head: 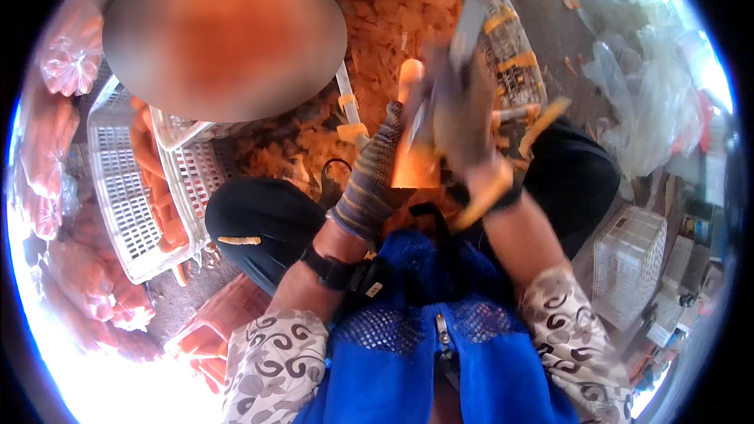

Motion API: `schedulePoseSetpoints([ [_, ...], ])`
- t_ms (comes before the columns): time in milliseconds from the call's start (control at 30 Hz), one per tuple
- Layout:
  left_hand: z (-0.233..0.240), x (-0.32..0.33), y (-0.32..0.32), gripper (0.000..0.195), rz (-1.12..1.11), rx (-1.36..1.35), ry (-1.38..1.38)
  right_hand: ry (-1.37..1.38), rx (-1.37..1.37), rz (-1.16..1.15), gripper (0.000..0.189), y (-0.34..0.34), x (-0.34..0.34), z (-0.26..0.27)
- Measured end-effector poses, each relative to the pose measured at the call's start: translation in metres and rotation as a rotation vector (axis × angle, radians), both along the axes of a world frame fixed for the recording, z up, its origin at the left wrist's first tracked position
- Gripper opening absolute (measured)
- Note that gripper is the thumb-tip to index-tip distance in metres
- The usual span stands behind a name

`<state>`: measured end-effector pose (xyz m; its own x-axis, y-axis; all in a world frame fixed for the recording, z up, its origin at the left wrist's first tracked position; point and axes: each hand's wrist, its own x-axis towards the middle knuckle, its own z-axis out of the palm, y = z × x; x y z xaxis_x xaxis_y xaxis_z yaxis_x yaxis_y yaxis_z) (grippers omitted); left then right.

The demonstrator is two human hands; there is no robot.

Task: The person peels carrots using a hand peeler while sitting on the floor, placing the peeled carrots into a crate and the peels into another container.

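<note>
My left hand [370, 174], in a striped knit glove, grips a thick orange carrot [415, 172] held lengthwise between my knees. The carrot's rounded end [410, 72] points away from me. In my gloved right hand [462, 115] is a metal peeling tool [469, 26], against or just beside the carrot. Motion blurs this hand, so the tool's exact kind is unclear. A curled strip of peel [486, 197] hangs at my right wrist, and another strip [545, 123] is to its right.
A large white basket [518, 70] full of orange peelings [400, 17] stands ahead. White perforated crates [126, 188] hold carrots at left, near bagged carrots [50, 147]. Clear plastic bags [642, 94] and a white crate [627, 265] are at right. A blurred oval hides the upper left.
</note>
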<state>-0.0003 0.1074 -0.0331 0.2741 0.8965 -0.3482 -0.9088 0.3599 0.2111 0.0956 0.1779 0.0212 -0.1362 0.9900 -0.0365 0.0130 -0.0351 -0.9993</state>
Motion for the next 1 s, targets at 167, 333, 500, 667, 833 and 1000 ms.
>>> schedulePoseSetpoints([
  [167,0.021,-0.001,-0.002,0.045,-0.14,0.006,-0.225,0.273,0.155,0.001,0.024,0.066,0.034,-0.031],
  [333,-0.031,0.011,-0.001,0.047,0.168,0.231,0.551,0.522,0.106,0.196,0.024,-0.024,-0.003,0.001],
  [500,0.017,0.004,-0.007,0.051,-0.144,-0.008,-0.043,-0.079,0.55,-0.156,0.03,0.083,0.028,-0.03],
  [667,-0.038,0.003,-0.007,0.053,0.038,-0.127,-0.186,0.292,0.184,0.088,0.023,-0.015,0.009,0.02],
  [833,-0.004,-0.001,0.001,0.056,-0.151,-0.014,-0.42,0.151,0.234,-0.002,0.014,0.026,0.022,-0.033],
  [1000,0.009,0.003,0.001,0.061,-0.134,0.013,-0.151,0.144,0.196,0.003,0.031,0.039,0.038,0.0],
])
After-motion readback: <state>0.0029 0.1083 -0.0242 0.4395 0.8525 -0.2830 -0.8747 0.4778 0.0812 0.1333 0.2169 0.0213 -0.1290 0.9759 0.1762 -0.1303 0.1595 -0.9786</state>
